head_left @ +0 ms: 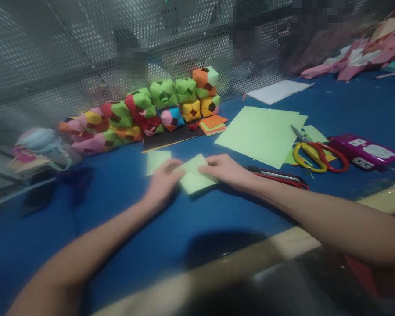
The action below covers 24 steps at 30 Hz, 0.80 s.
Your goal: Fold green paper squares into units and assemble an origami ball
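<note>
A small square of pale green paper point(197, 175) is held just above the blue table, between my two hands. My left hand point(164, 180) pinches its left edge, thumb on top. On the opposite side my right hand point(225, 171) grips the upper right edge, and its fingers partly cover the paper. Another pale green paper piece point(156, 161) lies flat behind my left hand. Close to my right wrist rests a red and black box cutter point(283, 177), partly hidden by the forearm.
Folded paper cubes point(163, 93) stand stacked along the perforated metal screen. Large green sheets point(260, 134), scissors point(319, 156) and a purple box point(365, 151) lie to the right. A small stack of coloured paper point(213, 125) sits on a dark sheet point(171, 137). The table's pale edge point(299, 241) runs nearest me.
</note>
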{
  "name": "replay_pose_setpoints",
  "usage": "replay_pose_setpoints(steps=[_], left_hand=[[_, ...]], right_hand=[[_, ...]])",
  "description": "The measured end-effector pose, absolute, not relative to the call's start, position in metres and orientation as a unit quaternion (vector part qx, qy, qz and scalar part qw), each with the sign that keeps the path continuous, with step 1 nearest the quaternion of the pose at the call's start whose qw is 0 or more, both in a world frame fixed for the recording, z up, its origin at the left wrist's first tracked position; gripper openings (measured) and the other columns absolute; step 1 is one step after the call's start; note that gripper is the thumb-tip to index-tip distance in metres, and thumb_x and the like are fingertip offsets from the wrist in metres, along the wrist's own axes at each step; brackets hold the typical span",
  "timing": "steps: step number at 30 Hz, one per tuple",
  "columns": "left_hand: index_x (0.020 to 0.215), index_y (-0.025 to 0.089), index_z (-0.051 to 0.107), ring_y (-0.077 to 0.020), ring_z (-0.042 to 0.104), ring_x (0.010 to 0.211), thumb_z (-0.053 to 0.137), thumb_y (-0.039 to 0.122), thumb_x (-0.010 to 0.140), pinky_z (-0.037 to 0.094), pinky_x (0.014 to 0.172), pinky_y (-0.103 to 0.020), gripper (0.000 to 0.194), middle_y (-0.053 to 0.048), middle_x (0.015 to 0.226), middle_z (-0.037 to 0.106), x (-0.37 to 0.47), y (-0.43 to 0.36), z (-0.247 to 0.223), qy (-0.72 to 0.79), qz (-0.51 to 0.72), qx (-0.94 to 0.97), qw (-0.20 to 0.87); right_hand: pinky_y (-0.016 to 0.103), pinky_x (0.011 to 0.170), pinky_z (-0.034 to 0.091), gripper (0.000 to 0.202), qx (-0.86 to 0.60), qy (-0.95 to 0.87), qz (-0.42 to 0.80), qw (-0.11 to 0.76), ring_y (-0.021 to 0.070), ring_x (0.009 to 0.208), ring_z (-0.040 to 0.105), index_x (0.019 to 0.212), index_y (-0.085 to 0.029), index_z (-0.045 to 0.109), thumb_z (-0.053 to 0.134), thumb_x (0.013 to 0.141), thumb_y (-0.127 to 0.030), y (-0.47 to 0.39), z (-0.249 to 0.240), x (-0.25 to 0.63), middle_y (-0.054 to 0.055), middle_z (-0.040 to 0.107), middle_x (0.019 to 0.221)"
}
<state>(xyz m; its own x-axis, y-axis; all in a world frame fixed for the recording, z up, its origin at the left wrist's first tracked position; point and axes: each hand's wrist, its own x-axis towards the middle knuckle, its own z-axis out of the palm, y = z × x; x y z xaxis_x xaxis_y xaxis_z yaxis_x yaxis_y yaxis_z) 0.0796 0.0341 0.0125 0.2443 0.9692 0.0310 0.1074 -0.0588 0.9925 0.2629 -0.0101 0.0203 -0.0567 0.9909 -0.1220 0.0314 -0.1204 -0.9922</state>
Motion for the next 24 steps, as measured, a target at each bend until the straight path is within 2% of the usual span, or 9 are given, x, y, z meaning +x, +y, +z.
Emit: replay_pose_setpoints(steps=[3,6,8,13,18,22,24], left_hand=[[0.092,0.017,0.063,-0.0107,0.055,0.062,0.075,0.02,0.06,0.043,0.062,-0.024,0.034,0.003,0.069,0.06,0.084,0.03,0.013,0.442,0.434,0.515,0.593],[0.087,0.015,0.062,-0.0154,0.061,0.071,0.075,0.023,0.062,0.047,0.071,-0.029,0.029,-0.002,0.075,0.065,0.088,0.023,0.011,0.416,0.419,0.484,0.646],[0.084,0.015,0.061,-0.0179,0.063,0.076,0.073,0.025,0.065,0.047,0.076,-0.032,0.025,-0.004,0.08,0.067,0.089,0.021,0.008,0.412,0.41,0.497,0.644],[0.091,0.016,0.061,-0.0181,0.063,0.079,0.068,0.03,0.071,0.048,0.076,-0.032,0.025,-0.004,0.085,0.068,0.085,0.021,-0.002,0.426,0.426,0.547,0.581],[0.103,0.018,0.06,-0.016,0.061,0.077,0.062,0.027,0.075,0.048,0.072,-0.029,0.029,-0.004,0.089,0.067,0.081,0.025,-0.002,0.438,0.414,0.618,0.505],[0.092,0.017,0.063,-0.0154,0.058,0.08,0.059,0.018,0.073,0.047,0.075,-0.03,0.019,-0.003,0.09,0.065,0.079,0.031,0.002,0.448,0.367,0.712,0.396],[0.086,0.017,0.063,-0.0152,0.058,0.081,0.056,0.014,0.073,0.046,0.078,-0.031,0.015,-0.002,0.087,0.065,0.079,0.034,0.003,0.436,0.321,0.752,0.376]], right_hand=[[0.023,0.055,0.04,0.016,-0.529,-0.478,0.529,0.461,0.0109,0.059,0.053,0.07,-0.014,0.068,0.063,0.067,-0.028,-0.011,0.019,0.261,0.0,0.065,0.068],[0.022,0.052,0.038,0.019,-0.535,-0.478,0.513,0.471,0.0106,0.057,0.052,0.073,-0.014,0.069,0.064,0.066,-0.031,-0.012,0.015,0.259,-0.001,0.063,0.066],[0.022,0.052,0.038,0.021,-0.528,-0.485,0.513,0.472,0.0111,0.058,0.053,0.075,-0.014,0.07,0.064,0.066,-0.032,-0.012,0.012,0.259,0.0,0.064,0.067],[0.025,0.061,0.044,0.023,-0.525,-0.505,0.504,0.463,0.0146,0.068,0.057,0.081,-0.014,0.069,0.061,0.066,-0.03,-0.013,0.011,0.256,0.002,0.068,0.077],[0.025,0.059,0.04,0.016,-0.534,-0.587,0.424,0.437,0.014,0.066,0.052,0.074,-0.015,0.062,0.055,0.07,-0.029,-0.011,0.011,0.26,0.002,0.062,0.073],[0.025,0.059,0.033,0.012,-0.528,-0.691,0.274,0.411,0.0118,0.062,0.045,0.061,-0.018,0.05,0.051,0.073,-0.021,-0.007,0.007,0.268,-0.001,0.052,0.064],[0.026,0.059,0.031,0.015,-0.52,-0.722,0.236,0.39,0.0114,0.061,0.043,0.058,-0.019,0.044,0.05,0.072,-0.017,-0.005,0.005,0.27,-0.001,0.048,0.063]])
